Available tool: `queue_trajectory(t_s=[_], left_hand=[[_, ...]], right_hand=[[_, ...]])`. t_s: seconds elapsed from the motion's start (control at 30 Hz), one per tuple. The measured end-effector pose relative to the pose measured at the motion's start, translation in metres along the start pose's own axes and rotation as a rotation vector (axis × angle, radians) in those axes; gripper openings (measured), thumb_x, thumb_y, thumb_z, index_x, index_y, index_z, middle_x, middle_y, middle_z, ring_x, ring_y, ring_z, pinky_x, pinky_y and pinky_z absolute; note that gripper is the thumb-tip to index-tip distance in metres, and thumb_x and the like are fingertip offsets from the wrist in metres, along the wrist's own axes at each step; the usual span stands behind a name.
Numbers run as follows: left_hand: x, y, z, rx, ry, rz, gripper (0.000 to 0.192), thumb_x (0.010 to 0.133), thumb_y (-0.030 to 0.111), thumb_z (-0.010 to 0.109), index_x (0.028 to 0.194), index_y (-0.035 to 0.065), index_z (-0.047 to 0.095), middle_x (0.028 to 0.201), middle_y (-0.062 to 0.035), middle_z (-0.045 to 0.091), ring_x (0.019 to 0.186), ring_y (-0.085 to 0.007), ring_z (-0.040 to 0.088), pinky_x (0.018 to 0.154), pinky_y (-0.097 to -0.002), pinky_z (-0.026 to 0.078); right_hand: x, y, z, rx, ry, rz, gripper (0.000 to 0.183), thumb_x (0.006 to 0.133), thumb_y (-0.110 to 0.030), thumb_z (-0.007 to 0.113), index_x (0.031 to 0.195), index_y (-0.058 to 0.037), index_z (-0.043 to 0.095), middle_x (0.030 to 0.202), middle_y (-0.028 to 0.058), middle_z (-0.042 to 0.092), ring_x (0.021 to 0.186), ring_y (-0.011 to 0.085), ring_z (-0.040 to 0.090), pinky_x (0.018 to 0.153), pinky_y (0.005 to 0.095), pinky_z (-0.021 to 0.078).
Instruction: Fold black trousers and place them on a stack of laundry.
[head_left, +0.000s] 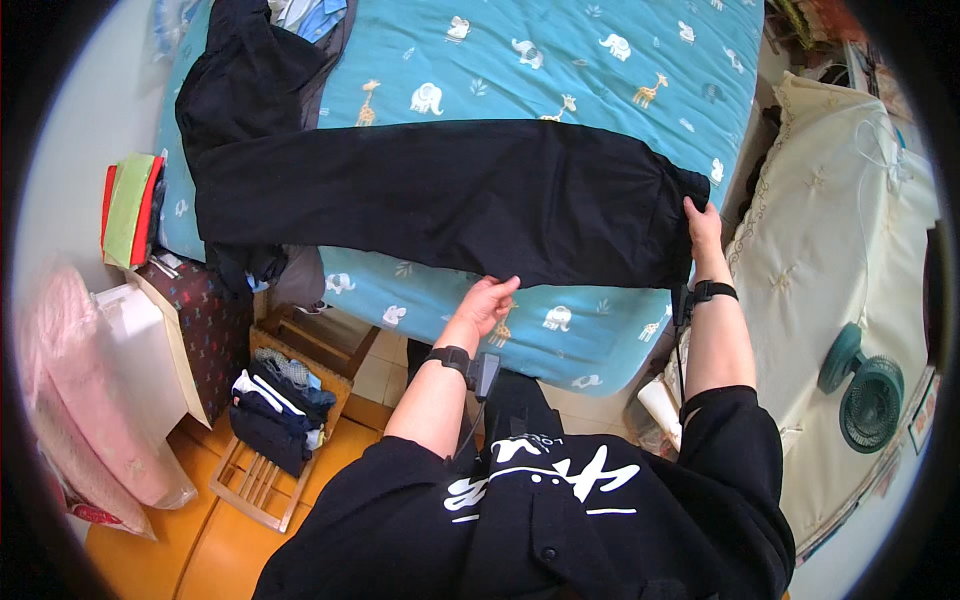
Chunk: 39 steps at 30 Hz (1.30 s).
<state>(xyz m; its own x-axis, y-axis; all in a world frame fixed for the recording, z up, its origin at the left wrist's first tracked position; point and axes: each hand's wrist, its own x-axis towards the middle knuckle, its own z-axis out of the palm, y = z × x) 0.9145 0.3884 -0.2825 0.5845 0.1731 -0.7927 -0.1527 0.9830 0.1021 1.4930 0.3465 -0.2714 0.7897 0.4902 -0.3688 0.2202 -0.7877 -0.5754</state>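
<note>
A pair of black trousers (420, 195) lies across a bed with a blue animal-print sheet (480, 67), one long panel running left to right. My left hand (487, 301) pinches the near edge of the black cloth between thumb and fingers, around its middle. At the right end, my right hand (703, 225) grips the cloth near its narrow end, thumb on top and fingers hidden below. More dark clothing (251, 82) lies bunched at the bed's upper left, with light blue and white cloth (311, 16) beside it.
A wooden chair (259, 480) holding folded clothes (277, 409) stands at the lower left. Red and green folded items (131, 210) sit by the bed's left edge. On the right, a cream cover (795, 247) drapes furniture bearing a green fan (870, 401). Pink bedding (97, 390) is far left.
</note>
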Motion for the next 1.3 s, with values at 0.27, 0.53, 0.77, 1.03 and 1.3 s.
queue_trajectory(t_s=[0.27,0.53,0.77,1.03,1.3], left_hand=[[-0.026,-0.02,0.018,0.416,0.34,0.361,0.037,0.101,0.038,0.086,0.108,0.0064,0.069,0.104,-0.0049,0.072,0.102,-0.0194,0.07,0.083,-0.0346,0.055],[-0.018,-0.006,0.032,-0.145,0.365,0.149,0.066,0.104,0.067,0.069,0.139,0.0137,0.053,0.101,-0.0083,0.072,0.084,-0.0229,0.073,0.066,-0.0342,0.055],[-0.012,0.001,0.022,-0.018,0.285,0.256,0.053,0.105,0.061,0.072,0.127,0.0127,0.065,0.103,-0.0071,0.075,0.092,-0.0242,0.073,0.081,-0.0379,0.059],[-0.021,0.006,0.028,-0.407,0.217,0.27,0.053,0.108,0.054,0.071,0.13,0.0054,0.062,0.133,-0.0175,0.071,0.12,-0.037,0.072,0.114,-0.058,0.055],[-0.021,-0.019,0.016,-0.161,0.372,0.375,0.048,0.113,0.048,0.065,0.129,0.0057,0.05,0.136,-0.026,0.068,0.125,-0.0399,0.071,0.111,-0.0591,0.058]], right_hand=[[-0.009,-0.016,0.0,-0.158,0.047,-0.105,0.054,0.1,-0.043,0.08,0.129,0.0027,0.072,0.121,0.0216,0.08,0.112,0.0361,0.076,0.098,0.0445,0.0573],[-0.052,0.015,0.0,0.371,-0.187,0.165,0.057,0.101,-0.044,0.083,0.13,0.0037,0.07,0.12,0.0122,0.077,0.108,0.0235,0.07,0.097,0.0388,0.055],[-0.091,0.063,-0.017,0.298,-0.131,0.163,0.048,0.102,-0.042,0.083,0.121,0.001,0.072,0.112,0.0081,0.077,0.099,0.0183,0.067,0.091,0.0365,0.0545],[-0.147,0.077,0.005,-0.017,0.136,-0.036,0.041,0.106,-0.041,0.076,0.11,-0.0001,0.07,0.098,0.0189,0.076,0.087,0.0311,0.069,0.085,0.0423,0.0564],[-0.12,0.081,-0.023,-0.293,0.207,-0.181,0.04,0.114,-0.038,0.062,0.103,0.0002,0.062,0.095,0.0299,0.069,0.09,0.0534,0.065,0.081,0.0547,0.0538]])
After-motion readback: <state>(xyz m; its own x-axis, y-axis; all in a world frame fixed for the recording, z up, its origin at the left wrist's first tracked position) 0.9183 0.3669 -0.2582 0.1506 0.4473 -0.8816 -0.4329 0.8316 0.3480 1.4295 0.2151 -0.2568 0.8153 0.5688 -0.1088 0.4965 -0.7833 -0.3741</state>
